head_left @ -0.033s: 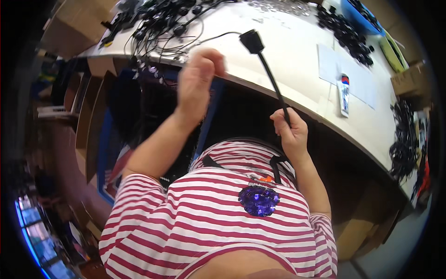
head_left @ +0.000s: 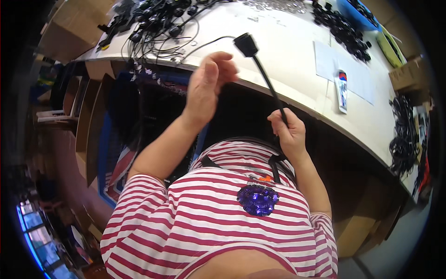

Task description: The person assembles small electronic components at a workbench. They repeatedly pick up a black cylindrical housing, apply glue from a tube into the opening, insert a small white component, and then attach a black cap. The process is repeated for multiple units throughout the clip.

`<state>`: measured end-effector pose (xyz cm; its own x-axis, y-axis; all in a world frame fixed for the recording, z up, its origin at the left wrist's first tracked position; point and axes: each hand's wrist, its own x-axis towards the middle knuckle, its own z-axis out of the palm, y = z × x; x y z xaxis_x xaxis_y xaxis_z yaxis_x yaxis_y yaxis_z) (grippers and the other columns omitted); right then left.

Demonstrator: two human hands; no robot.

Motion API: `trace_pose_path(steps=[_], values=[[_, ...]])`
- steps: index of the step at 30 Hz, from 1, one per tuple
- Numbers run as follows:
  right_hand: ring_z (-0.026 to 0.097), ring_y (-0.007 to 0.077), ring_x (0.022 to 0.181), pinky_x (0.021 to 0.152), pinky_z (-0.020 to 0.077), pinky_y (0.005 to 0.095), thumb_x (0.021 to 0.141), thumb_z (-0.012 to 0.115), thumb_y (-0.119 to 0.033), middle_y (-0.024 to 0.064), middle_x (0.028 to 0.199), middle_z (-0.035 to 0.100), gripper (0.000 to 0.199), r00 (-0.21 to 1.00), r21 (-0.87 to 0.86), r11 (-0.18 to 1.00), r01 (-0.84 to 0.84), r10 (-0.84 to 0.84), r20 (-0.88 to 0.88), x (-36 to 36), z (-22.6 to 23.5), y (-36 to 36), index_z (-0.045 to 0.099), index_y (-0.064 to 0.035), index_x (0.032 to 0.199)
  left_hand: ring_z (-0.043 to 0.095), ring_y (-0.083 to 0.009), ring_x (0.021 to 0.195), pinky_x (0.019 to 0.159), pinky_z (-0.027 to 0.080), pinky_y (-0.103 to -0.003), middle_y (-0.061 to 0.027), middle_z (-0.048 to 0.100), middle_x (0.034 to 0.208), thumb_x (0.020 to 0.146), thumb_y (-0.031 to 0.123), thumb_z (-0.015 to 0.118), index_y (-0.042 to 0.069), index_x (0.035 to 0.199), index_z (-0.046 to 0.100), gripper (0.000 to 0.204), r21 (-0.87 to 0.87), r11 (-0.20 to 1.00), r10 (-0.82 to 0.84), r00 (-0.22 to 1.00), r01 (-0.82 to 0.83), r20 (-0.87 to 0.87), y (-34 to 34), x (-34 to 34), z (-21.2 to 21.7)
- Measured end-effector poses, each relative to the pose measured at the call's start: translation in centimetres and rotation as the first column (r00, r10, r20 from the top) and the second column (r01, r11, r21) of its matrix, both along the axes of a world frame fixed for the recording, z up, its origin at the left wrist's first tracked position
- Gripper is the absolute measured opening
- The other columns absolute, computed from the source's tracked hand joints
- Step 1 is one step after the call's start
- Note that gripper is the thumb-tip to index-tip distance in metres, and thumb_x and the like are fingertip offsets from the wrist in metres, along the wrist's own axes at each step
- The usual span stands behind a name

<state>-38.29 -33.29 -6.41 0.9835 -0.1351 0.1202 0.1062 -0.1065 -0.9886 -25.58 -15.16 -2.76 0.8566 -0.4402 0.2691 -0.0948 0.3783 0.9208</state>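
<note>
My right hand (head_left: 291, 132) is closed round the lower part of a thin black rod (head_left: 267, 81). At the rod's upper end sits a black cup-shaped head (head_left: 245, 45), held tilted over the table's front edge. From beside that head a thin dark cable (head_left: 204, 45) runs left towards a heap on the table. My left hand (head_left: 206, 88) is raised left of the rod, apart from it, palm turned towards it. Its thumb is up and its fingers are loosely curved, partly blurred, with nothing visible in them.
The white table (head_left: 288, 60) spans ahead. Black cables and parts (head_left: 162, 28) heap at its left, some hanging over the edge. A tube (head_left: 342, 90) lies by paper sheets (head_left: 360, 76). Black pieces (head_left: 341, 30), a blue bin (head_left: 357, 14) and coiled black cords (head_left: 402, 139) are on the right.
My left hand has shifted right, nearer the rod, and its fingers have spread a little. The right hand still grips the rod, whose head has moved slightly left in view.
</note>
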Motion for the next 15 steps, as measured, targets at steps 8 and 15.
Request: trace_pose_path(steps=[8,15], values=[[0.044,0.0074,0.053,0.049,0.0370,0.0232,0.088,0.049,-0.014,0.0026,0.060,0.050,0.014,0.962,-0.010,0.993,-0.118,0.112,-0.247,-2.4,-1.4,-0.6,0.053,-0.0005,0.083,0.042,-0.0103,0.057,0.056,0.038,-0.026,-0.0048,0.046,0.080,0.087,0.046,0.044,0.006,0.112,0.038,0.047,-0.240,0.961,-0.168,0.979,0.137,-0.115,-6.5,-2.1,1.0],[0.058,0.0231,0.074,0.069,0.0448,0.0295,0.081,0.058,-0.017,0.0104,0.076,0.059,0.027,0.982,-0.255,0.966,-0.036,-0.014,-0.190,-3.5,-2.0,-1.7,0.054,-0.0010,0.103,0.040,-0.0098,0.057,0.055,0.036,-0.023,-0.0046,0.047,0.081,0.085,0.044,0.050,0.009,0.114,0.037,0.047,-0.349,0.921,-0.218,0.972,0.175,-0.088,-6.7,-2.1,2.1]])
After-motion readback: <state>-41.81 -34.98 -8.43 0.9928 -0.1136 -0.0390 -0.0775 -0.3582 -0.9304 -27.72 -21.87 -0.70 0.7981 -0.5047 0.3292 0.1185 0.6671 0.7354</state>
